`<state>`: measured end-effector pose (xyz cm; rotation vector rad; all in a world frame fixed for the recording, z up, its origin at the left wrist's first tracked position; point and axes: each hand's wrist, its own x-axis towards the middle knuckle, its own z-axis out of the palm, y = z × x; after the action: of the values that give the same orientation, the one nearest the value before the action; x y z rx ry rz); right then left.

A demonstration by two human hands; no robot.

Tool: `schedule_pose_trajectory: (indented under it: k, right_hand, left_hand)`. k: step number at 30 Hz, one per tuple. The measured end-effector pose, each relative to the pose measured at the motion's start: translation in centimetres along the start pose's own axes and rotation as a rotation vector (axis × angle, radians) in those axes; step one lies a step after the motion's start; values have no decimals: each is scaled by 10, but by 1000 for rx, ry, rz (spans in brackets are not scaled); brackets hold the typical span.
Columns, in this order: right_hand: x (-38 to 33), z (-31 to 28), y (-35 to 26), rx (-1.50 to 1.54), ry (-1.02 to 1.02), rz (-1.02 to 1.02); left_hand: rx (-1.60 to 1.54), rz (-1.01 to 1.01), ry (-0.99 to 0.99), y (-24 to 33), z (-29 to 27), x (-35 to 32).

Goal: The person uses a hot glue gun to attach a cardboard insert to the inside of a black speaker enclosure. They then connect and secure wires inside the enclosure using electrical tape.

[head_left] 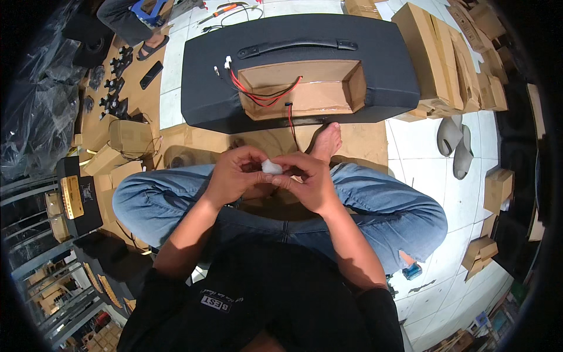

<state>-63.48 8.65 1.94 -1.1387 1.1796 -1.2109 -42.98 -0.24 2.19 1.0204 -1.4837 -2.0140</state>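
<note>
Between my thumbs and fingertips is a small, crumpled-looking white piece (271, 167), whose exact kind I cannot make out. My left hand (234, 176) pinches it from one side and my right hand (306, 179) from the other, above my crossed legs. Just beyond them lies a black padded box (205, 76) with a strap handle (296, 46) and a rectangular opening lined in brown. Red and black wires (258, 97) with white connectors (228, 61) come out of that opening. A thinner red wire (292, 126) runs from the box's near edge toward my hands.
Cardboard boxes (425, 64) stand at the right, near grey slippers (454, 146). On the cardboard at the left lie a phone (151, 75) and several black parts (114, 102). Another person's foot (153, 46) shows at the upper left. A soldering-iron-like orange tool (218, 13) lies behind the box.
</note>
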Motion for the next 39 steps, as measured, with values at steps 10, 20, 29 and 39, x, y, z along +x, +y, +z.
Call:
schedule_pose_trajectory:
  k: [10,20,29,39]
  right_hand:
    - [13,-18,50,609,202,108]
    - [7,-47,59,889,325,94]
    - [22,-45,78,939,318,144]
    - [17,-45,88,542,380,253]
  left_hand:
    - [443,45,188,-53,2,76]
    - [633,79,235,-61,29,143]
    - [1427,230,68,90,-2,183]
    - [1611,72,5,112,-25,120]
